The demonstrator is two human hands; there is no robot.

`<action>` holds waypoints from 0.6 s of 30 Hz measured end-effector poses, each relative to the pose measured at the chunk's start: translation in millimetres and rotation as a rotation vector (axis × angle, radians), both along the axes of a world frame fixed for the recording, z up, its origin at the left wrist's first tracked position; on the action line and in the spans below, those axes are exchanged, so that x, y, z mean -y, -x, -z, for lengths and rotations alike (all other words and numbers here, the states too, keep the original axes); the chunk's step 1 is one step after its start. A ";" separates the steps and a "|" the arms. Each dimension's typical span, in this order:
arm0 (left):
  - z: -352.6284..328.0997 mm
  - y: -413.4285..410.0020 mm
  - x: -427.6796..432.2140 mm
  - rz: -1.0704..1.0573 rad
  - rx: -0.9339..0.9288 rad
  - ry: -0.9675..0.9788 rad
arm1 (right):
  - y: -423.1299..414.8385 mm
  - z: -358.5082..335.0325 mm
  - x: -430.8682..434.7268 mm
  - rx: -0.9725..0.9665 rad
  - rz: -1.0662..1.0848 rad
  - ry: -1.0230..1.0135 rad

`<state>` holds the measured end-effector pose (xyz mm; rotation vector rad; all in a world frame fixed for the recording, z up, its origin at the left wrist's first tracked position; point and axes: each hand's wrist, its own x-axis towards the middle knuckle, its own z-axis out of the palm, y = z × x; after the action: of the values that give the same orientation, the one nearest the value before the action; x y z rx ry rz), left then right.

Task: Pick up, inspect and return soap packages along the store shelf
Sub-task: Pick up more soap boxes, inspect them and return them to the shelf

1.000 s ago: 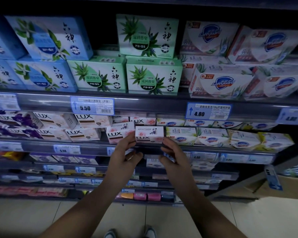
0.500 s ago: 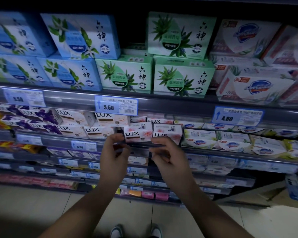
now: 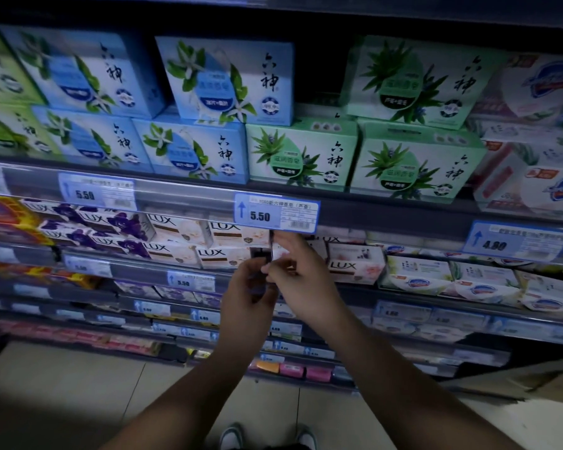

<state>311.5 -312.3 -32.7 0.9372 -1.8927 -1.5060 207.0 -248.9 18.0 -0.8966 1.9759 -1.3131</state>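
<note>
Soap (image 3: 278, 251): your hands hold it at the LUX row.
Left hand (image 3: 246, 295): gripping soap.
Right hand (image 3: 301, 277): gripping soap.

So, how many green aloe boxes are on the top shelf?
3: one on top, two below it side by side, left and right. More may be hidden behind them.

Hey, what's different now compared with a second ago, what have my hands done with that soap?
Both hands have come together and lifted a small pink-and-white Lux soap box off the shelf edge. The left hand and right hand now hold it between them, turned nearly edge-on, where a second ago they only touched boxes sitting in the row. The view has swung left. The neighbouring pink Lux box and the 5.50 price tag stayed put.
</note>
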 end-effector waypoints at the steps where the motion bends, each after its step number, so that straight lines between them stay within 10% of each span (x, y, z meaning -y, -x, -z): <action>1: -1.2 -0.6 1.5 0.020 -0.010 -0.004 | -2.5 0.1 2.7 -0.004 -0.001 -0.004; 15: 1.9 13.1 14.1 0.134 -0.063 -0.068 | -3.4 4.8 -13.8 -0.084 0.181 0.042; 18: 3.0 23.3 19.4 0.125 0.074 0.179 | 1.3 10.9 -39.0 -0.090 0.245 0.051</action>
<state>288.2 -331.7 -35.6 0.8168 -2.1345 -1.3590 205.8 -209.9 7.1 -0.7667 2.1858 -1.4876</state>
